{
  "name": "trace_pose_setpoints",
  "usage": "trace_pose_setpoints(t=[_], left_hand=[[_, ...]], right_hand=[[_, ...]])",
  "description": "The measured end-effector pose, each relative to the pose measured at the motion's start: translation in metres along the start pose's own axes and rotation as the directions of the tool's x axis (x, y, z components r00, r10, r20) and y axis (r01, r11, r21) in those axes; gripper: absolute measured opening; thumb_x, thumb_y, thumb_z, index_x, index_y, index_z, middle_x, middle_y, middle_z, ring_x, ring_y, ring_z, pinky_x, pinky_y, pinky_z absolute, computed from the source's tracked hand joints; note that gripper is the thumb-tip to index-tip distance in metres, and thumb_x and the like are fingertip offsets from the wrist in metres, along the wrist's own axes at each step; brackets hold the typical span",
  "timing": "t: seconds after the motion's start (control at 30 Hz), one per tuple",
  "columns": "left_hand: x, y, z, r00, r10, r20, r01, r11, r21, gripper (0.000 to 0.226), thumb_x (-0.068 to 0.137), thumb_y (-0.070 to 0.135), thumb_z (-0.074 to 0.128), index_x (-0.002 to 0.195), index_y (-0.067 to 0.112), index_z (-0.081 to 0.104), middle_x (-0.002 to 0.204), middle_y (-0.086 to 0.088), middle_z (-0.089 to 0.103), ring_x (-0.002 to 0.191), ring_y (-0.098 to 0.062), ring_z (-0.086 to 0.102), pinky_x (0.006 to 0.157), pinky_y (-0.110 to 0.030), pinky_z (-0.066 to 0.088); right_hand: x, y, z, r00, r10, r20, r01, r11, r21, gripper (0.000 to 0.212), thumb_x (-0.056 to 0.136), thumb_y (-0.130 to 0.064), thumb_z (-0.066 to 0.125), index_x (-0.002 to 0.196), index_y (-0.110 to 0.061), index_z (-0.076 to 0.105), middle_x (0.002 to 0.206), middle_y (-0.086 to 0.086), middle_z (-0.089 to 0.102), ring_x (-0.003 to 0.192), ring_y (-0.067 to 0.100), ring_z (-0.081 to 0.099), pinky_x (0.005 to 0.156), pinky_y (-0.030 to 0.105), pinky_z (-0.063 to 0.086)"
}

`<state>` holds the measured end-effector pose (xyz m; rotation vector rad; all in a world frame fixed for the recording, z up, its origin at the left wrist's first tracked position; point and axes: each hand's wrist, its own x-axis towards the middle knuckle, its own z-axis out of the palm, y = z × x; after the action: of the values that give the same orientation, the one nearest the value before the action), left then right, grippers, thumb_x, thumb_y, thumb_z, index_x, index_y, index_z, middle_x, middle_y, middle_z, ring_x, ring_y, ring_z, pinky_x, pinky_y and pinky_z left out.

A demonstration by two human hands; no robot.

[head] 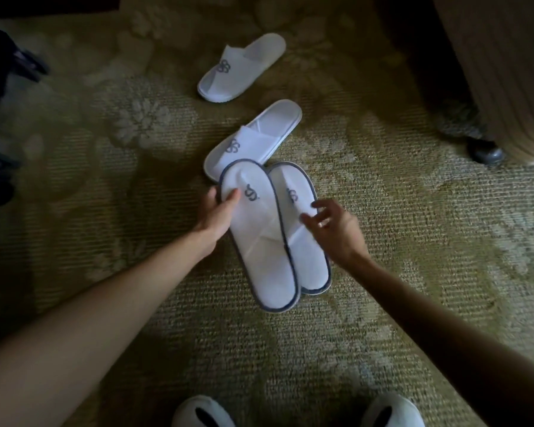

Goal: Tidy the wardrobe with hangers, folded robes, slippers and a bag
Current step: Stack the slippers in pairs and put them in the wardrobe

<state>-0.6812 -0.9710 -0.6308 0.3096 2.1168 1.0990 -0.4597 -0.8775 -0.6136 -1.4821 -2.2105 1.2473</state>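
Note:
Two white slippers with blue piping lie side by side over the carpet, the left one [259, 238] overlapping the right one [302, 238]. My left hand [216, 215] grips the toe edge of the left slipper, thumb on top. My right hand [333, 226] hovers with spread, slightly curled fingers over the right slipper, fingertips touching its upper. Two plain white slippers with a blue logo lie farther away: one [253, 140] partly under the held pair's toes, another [242, 67] beyond it.
A patterned olive carpet [383, 303] covers the floor. A curtain or upholstery skirt [512, 72] and a dark furniture foot [487, 154] stand at the upper right. Dark objects [0, 118] sit along the left edge. My own slippered feet [392, 411] show at the bottom.

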Motion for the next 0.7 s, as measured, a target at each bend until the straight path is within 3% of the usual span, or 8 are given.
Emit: trace_pose_setpoints(t=[0.07,0.17,0.3,0.5,0.6,0.7], left_hand=[[0.001,-0.016,-0.013,0.998,-0.063,0.004,0.063,0.992,0.105,0.055,0.089,0.046,0.068,0.129,0.011,0.057,0.129,-0.004,0.061,0.112,-0.023,0.06,0.09,-0.033,0.049],[-0.002,-0.032,-0.02,0.997,-0.057,-0.042,0.067,0.961,0.269,0.045,0.092,0.039,0.069,0.122,0.007,0.059,0.12,-0.011,0.064,0.109,-0.029,0.062,0.084,-0.033,0.047],[0.001,-0.023,-0.016,0.992,-0.01,-0.13,0.058,0.925,0.376,0.058,0.082,0.036,0.076,0.127,0.01,0.051,0.131,-0.013,0.057,0.12,-0.033,0.056,0.101,-0.042,0.047],[0.037,0.012,-0.023,0.976,0.067,-0.206,0.015,0.927,0.374,0.079,0.086,0.045,0.071,0.147,0.007,0.037,0.153,-0.015,0.036,0.142,-0.032,0.035,0.116,-0.04,0.031],[0.062,0.037,-0.02,0.98,-0.06,-0.19,0.11,0.958,0.266,0.1,0.084,0.057,0.069,0.157,0.006,0.023,0.161,-0.015,0.029,0.147,-0.032,0.03,0.117,-0.04,0.029],[0.078,0.054,-0.011,0.974,-0.168,-0.152,0.2,0.951,0.236,0.101,0.078,0.061,0.074,0.152,0.006,0.034,0.155,-0.016,0.04,0.14,-0.033,0.042,0.111,-0.042,0.04]], right_hand=[[0.011,0.011,-0.007,0.992,-0.022,-0.121,0.002,0.987,-0.163,0.05,0.09,-0.05,0.066,0.126,-0.017,0.055,0.106,0.0,0.071,0.078,0.017,0.068,0.064,0.033,0.057],[0.016,0.026,0.001,0.998,-0.038,-0.045,0.023,0.956,-0.293,0.063,0.085,-0.056,0.069,0.133,-0.02,0.05,0.115,0.001,0.06,0.086,0.018,0.061,0.066,0.031,0.05],[0.014,0.037,0.01,0.998,-0.055,0.003,0.053,0.951,-0.304,0.064,0.083,-0.06,0.068,0.132,-0.023,0.052,0.117,0.0,0.058,0.094,0.026,0.064,0.074,0.039,0.053],[0.05,0.026,-0.005,0.994,-0.094,-0.05,0.075,0.951,-0.298,0.068,0.081,-0.07,0.061,0.129,-0.023,0.055,0.109,-0.002,0.063,0.087,0.017,0.063,0.069,0.038,0.058],[0.089,0.003,-0.012,0.983,-0.164,-0.079,0.133,0.942,-0.307,0.057,0.087,-0.062,0.06,0.127,-0.021,0.057,0.107,0.001,0.064,0.085,0.015,0.061,0.066,0.034,0.054],[0.124,-0.025,-0.009,0.972,-0.224,-0.067,0.19,0.924,-0.331,0.05,0.089,-0.055,0.061,0.125,-0.021,0.059,0.108,0.002,0.065,0.084,0.015,0.059,0.064,0.028,0.043]])
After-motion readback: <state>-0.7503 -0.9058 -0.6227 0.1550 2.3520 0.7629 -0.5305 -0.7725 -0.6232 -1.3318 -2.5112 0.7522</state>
